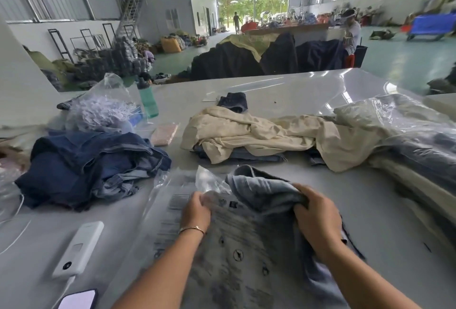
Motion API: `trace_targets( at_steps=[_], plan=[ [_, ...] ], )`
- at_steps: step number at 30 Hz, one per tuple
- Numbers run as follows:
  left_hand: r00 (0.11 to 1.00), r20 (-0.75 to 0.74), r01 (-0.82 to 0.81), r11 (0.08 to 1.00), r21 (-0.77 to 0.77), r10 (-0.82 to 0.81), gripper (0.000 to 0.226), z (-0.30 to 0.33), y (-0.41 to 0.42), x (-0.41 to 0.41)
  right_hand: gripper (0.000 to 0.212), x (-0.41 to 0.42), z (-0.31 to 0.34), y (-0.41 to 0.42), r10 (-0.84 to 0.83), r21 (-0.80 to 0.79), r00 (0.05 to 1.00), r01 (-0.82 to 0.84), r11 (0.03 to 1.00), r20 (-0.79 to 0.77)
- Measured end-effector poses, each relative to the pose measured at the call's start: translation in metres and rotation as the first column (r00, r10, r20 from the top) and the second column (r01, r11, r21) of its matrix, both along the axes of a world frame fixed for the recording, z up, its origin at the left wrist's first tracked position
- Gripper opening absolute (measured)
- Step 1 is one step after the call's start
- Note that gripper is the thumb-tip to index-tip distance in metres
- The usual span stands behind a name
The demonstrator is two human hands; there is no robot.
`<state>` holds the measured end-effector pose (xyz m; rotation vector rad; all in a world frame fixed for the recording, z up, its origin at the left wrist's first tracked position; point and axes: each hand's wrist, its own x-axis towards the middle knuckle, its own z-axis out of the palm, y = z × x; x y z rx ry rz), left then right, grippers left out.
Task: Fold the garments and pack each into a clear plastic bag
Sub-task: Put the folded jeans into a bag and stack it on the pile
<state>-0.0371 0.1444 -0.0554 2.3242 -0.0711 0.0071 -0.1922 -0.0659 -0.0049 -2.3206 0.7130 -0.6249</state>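
Head view: bagging step. My left hand (196, 206) pinches the mouth of the clear plastic bag (222, 247) on the worktop (370, 222); my right hand (317, 220) grips the folded denim garment (261, 190), still partly outside. Next, I judge: slide it fully inside.

A pale blue denim garment (269, 194) is showing beside a clear plastic bag (237, 242) printed with grey text. Dark blue jeans (88, 163) are lying left, cream cloth (259, 133) behind, a teal bottle (148, 101) beyond.
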Motion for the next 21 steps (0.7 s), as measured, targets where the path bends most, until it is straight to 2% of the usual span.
trace_targets(
  at_steps=[2, 4, 9, 11, 12, 13, 14, 16, 17, 18, 19, 20, 21],
  plan=[
    [0.996, -0.017, -0.086, 0.996, 0.029, 0.087, 0.014, 0.012, 0.009, 0.027, 0.057, 0.003, 0.025, -0.005, -0.051, -0.024, 0.996, 0.053, 0.998, 0.077],
    [0.988, -0.037, -0.145, 0.986, 0.080, 0.148, 0.030, 0.011, 0.024, 0.053, 0.059, -0.001, 0.041, -0.005, -0.087, -0.060, 0.989, 0.095, 0.994, 0.121],
    [0.981, -0.116, -0.142, 0.982, 0.128, 0.157, 0.035, -0.013, 0.043, 0.078, 0.066, -0.018, 0.052, 0.006, -0.087, -0.141, 0.985, 0.109, 0.984, 0.151],
    [0.965, -0.167, -0.170, 0.968, 0.183, 0.201, 0.056, -0.017, 0.044, 0.078, 0.070, -0.018, 0.045, 0.014, -0.059, -0.183, 0.988, 0.084, 0.980, 0.140],
    [0.960, -0.156, -0.186, 0.945, 0.268, 0.233, 0.070, -0.018, 0.044, 0.077, 0.072, -0.018, 0.038, 0.019, -0.020, -0.224, 0.995, 0.040, 0.974, 0.093],
    [0.968, -0.092, -0.181, 0.901, 0.395, 0.234, 0.078, -0.017, 0.043, 0.073, 0.075, -0.015, 0.028, 0.023, 0.034, -0.254, 0.999, -0.037, 0.967, -0.016],
    [0.982, -0.013, -0.155, 0.849, 0.505, 0.187, 0.078, -0.018, 0.041, 0.069, 0.081, -0.011, 0.016, 0.029, 0.095, -0.242, 0.977, -0.140, 0.960, -0.191],
    [0.997, 0.078, -0.059, 0.804, 0.592, 0.016, 0.060, -0.024, 0.029, 0.053, 0.087, -0.003, -0.015, 0.042, 0.235, -0.062, 0.790, -0.325, 0.944, -0.566],
    [0.998, 0.053, 0.006, 0.826, 0.563, -0.043, 0.048, -0.028, 0.021, 0.043, 0.085, 0.000, -0.032, 0.049, 0.295, 0.050, 0.689, -0.352, 0.935, -0.662],
    [0.997, -0.003, 0.065, 0.860, 0.505, -0.074, 0.041, -0.030, 0.014, 0.032, 0.078, 0.001, -0.048, 0.056, 0.339, 0.139, 0.634, -0.344, 0.929, -0.695],
    [0.992, -0.089, 0.117, 0.886, 0.448, -0.086, 0.041, -0.033, 0.010, 0.021, 0.071, 0.001, -0.060, 0.062, 0.365, 0.194, 0.621, -0.327, 0.925, -0.694],
    [0.985, -0.148, 0.138, 0.903, 0.407, -0.084, 0.042, -0.036, 0.009, 0.011, 0.070, -0.002, -0.069, 0.064, 0.382, 0.243, 0.624, -0.300, 0.923, -0.681],
    [0.979, -0.190, 0.143, 0.911, 0.386, -0.073, 0.042, -0.038, 0.008, 0.002, 0.079, -0.002, -0.075, 0.063, 0.389, 0.285, 0.635, -0.265, 0.921, -0.668]
  ],
)
